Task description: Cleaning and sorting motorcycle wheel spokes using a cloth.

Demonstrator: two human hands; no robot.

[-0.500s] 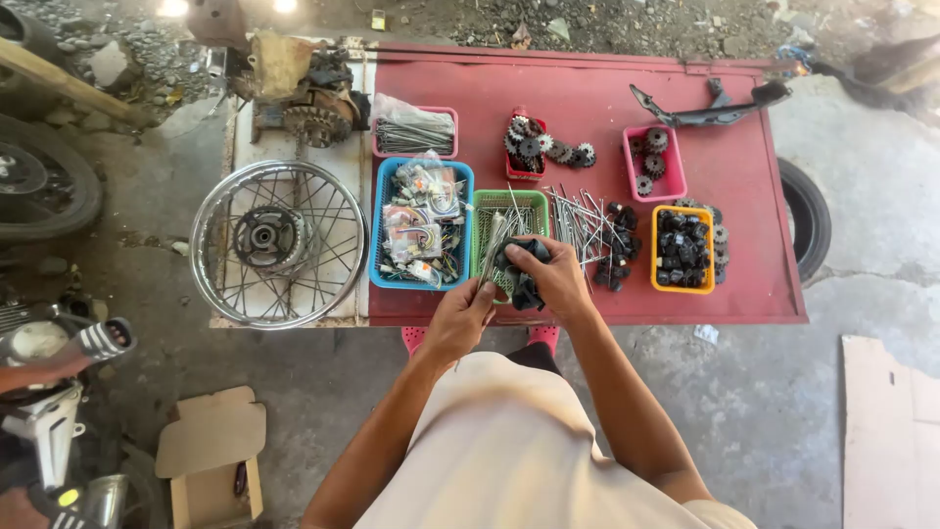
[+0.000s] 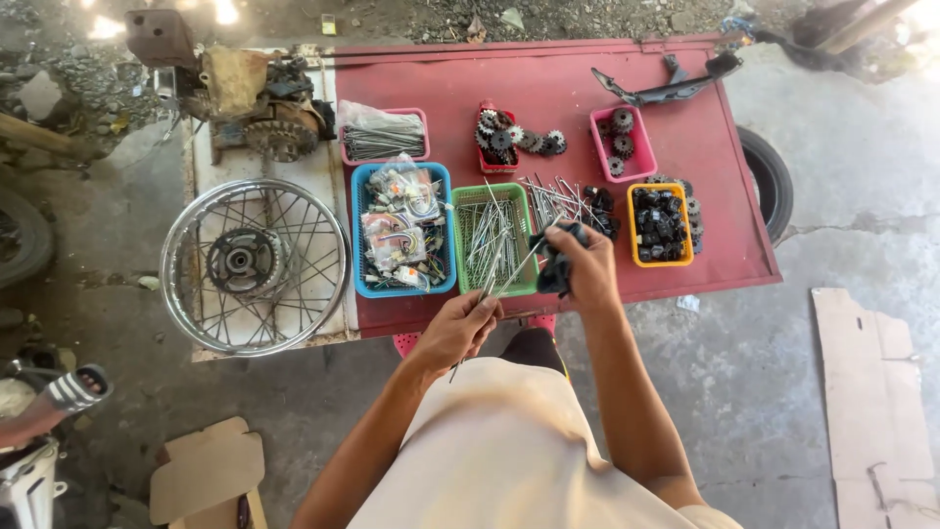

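Two hands: both busy over the near edge of the red table (image 2: 548, 83).
Left hand (image 2: 458, 328): fingers pinched on a few thin metal spokes (image 2: 509, 269), slanting up over the green basket (image 2: 493, 240).
Right hand (image 2: 590, 269): closed round a small black part (image 2: 556, 263) (its kind is unclear).
Handling: the spokes look light, stiff, springy and slippery; best gripped near one end.

red table (image 2: 587, 118), blue basket (image 2: 358, 235), green basket (image 2: 525, 235), orange basket (image 2: 634, 235), pink tray (image 2: 641, 125)
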